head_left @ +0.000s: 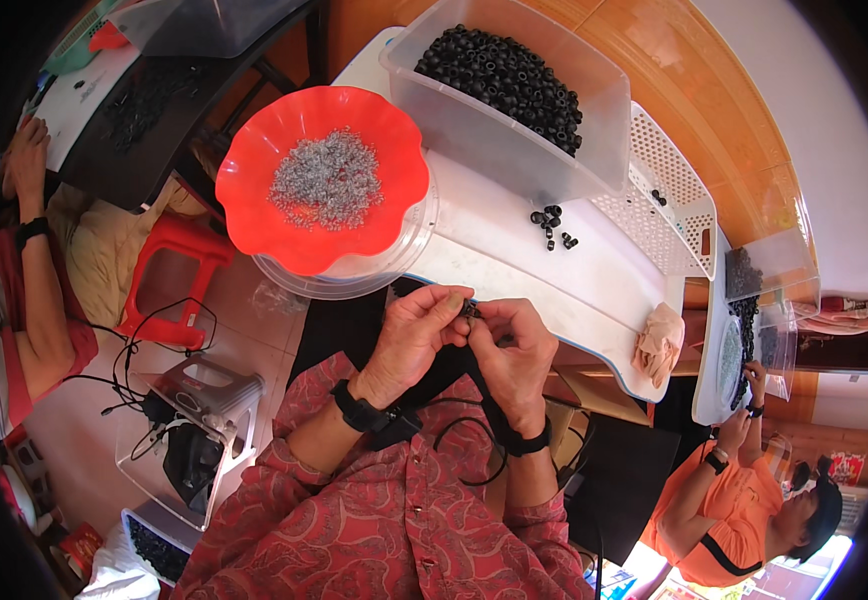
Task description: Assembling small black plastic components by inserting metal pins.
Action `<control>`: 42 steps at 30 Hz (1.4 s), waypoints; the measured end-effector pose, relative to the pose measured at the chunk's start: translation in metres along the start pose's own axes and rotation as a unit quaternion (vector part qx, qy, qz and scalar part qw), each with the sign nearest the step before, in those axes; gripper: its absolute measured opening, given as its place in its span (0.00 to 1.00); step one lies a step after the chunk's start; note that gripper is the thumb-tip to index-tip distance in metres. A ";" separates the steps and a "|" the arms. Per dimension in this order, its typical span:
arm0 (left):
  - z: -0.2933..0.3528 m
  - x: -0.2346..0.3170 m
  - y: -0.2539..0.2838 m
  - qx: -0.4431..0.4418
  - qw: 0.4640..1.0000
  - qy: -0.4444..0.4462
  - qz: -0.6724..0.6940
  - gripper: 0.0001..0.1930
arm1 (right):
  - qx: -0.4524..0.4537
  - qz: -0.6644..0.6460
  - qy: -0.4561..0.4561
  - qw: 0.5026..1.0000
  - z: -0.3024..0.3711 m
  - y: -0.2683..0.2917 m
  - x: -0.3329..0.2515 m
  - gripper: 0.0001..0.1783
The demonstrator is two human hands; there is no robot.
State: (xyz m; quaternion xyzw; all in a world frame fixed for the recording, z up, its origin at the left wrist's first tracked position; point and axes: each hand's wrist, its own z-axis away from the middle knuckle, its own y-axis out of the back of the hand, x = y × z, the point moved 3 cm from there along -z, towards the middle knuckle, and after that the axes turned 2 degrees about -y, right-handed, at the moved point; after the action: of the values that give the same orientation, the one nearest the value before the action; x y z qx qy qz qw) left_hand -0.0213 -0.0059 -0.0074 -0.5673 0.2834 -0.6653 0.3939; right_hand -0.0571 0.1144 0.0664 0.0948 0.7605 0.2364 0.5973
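My left hand (406,338) and my right hand (514,355) meet above my lap, in front of the white table (494,270). Between their pinched fingertips is a small black plastic piece (470,310), mostly covered by the fingers. Left of the hands, a red scalloped bowl (244,190) holds a heap of tiny clear-grey pieces (326,178). It rests over a round clear plastic lid or tray (394,268). Beyond the hands stands a clear plastic tub (514,170) filled with small black ring-like parts (504,85). Several loose black parts (551,222) lie in front of the tub.
A white perforated basket (679,225) stands right of the tub, and a crumpled beige cloth (660,343) lies at the table's right end. A red stool (169,280) and cables are on the left. Other people work at the left table (144,120) and the right table (709,380).
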 end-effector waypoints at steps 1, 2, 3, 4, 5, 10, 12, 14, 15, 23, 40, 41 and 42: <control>0.000 0.000 0.000 0.003 1.000 -0.007 -0.021 0.12 | 0.002 0.022 0.027 0.999 0.000 0.000 -0.003 0.08; 0.001 0.000 -0.001 0.003 1.000 -0.007 -0.021 0.12 | 0.003 0.044 0.053 0.998 0.000 0.000 -0.005 0.09; 0.001 -0.001 0.000 0.006 0.999 -0.013 -0.039 0.12 | 0.003 0.044 0.053 0.998 0.000 0.000 -0.006 0.09; 0.001 -0.001 0.000 0.008 0.998 -0.019 -0.056 0.12 | 0.004 0.051 0.064 0.997 0.000 -0.001 -0.008 0.09; 0.001 0.000 0.000 0.009 0.998 -0.019 -0.056 0.12 | 0.004 0.057 0.075 0.995 0.001 -0.001 -0.009 0.09; 0.003 0.004 -0.002 0.028 0.993 -0.033 -0.108 0.09 | -0.006 0.069 0.078 0.995 0.000 0.000 -0.012 0.09; 0.004 0.005 -0.002 0.029 0.993 -0.036 -0.106 0.08 | -0.011 0.071 0.077 0.994 -0.001 0.002 -0.010 0.09; 0.004 0.006 -0.002 0.029 0.993 -0.038 -0.104 0.07 | -0.028 0.043 0.080 0.995 -0.002 0.003 -0.007 0.08; 0.004 0.006 -0.001 0.028 0.993 -0.036 -0.108 0.06 | -0.028 0.044 0.080 0.995 -0.002 0.004 -0.005 0.08; 0.004 0.004 -0.001 0.033 0.997 -0.034 -0.065 0.08 | -0.046 0.034 0.107 0.993 0.000 0.009 -0.002 0.07; 0.003 0.000 0.003 0.046 0.989 -0.055 -0.131 0.08 | -0.069 -0.110 -0.046 0.990 0.009 0.000 0.020 0.08; 0.003 0.000 0.003 0.046 0.989 -0.055 -0.131 0.08 | -0.068 -0.118 -0.047 0.990 0.009 -0.001 0.021 0.08; 0.003 0.001 0.002 0.048 0.989 -0.055 -0.131 0.08 | -0.068 -0.118 -0.047 0.989 0.010 -0.001 0.022 0.08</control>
State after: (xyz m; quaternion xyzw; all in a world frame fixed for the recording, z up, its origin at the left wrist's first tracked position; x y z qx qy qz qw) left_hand -0.0184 -0.0071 -0.0080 -0.6158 0.1525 -0.6921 0.3444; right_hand -0.0538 0.1254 0.0449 -0.0260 0.7196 0.2105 0.6611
